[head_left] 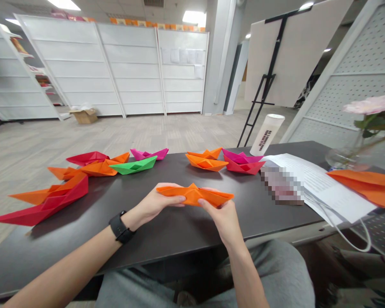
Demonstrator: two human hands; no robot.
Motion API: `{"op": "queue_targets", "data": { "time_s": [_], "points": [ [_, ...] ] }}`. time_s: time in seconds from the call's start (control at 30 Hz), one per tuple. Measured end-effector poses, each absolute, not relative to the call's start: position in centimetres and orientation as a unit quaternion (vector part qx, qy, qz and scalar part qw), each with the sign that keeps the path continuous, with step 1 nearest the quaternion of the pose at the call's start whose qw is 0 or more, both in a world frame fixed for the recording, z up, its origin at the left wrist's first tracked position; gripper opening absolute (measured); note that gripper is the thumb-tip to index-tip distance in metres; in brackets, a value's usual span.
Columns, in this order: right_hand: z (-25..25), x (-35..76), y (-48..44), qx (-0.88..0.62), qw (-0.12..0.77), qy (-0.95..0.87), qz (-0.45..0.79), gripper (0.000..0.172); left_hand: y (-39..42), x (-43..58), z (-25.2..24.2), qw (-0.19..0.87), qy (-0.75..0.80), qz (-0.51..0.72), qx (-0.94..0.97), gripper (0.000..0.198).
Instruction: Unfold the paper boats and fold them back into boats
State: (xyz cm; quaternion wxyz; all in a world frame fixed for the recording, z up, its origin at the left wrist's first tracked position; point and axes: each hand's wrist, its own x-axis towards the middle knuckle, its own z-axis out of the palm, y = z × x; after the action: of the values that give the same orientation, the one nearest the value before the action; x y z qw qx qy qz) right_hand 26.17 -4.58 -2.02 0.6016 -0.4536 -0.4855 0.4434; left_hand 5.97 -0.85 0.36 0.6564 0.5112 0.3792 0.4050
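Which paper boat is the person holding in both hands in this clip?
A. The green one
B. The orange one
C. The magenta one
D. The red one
B. The left hand and the right hand both grip the orange origami boat, one at each side, holding it up in front of the person.

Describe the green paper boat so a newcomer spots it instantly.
On the dark table, look left of centre along the far edge. The green paper boat sits there, touching an orange boat on its left. It is the only green boat on the table.
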Motion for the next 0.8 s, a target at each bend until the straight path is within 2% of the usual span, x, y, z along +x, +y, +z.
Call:
{"op": "queue_targets", "data": {
  "time_s": [0.1, 0.37, 0.63, 0.8],
  "points": [
    [-1.9, 26.0, -4.7, -0.448, 0.589, -0.478, 0.473, 0.034, -0.8, 5.9, 0.4, 0.638, 0.402, 0.416, 0.509, 0.029],
    [-2.2, 26.6, -4.0, -0.445, 0.649, -0.362, 0.500, 0.037, -0.4, 6.2, 0.2, 0.589, 0.426, 0.468, 0.502, 0.034],
    [-2.1, 27.6, -4.0, -0.390, 0.651, -0.363, 0.541, 0.038, -0.3, 6.6, 0.4, 0.611, 0.408, 0.489, 0.471, 0.042],
    [-1.5, 27.8, -4.4, -0.342, 0.648, -0.346, 0.586, 0.038, -0.5, 6.5, 0.9, 0.637, 0.379, 0.494, 0.454, 0.030]
  ]
}}
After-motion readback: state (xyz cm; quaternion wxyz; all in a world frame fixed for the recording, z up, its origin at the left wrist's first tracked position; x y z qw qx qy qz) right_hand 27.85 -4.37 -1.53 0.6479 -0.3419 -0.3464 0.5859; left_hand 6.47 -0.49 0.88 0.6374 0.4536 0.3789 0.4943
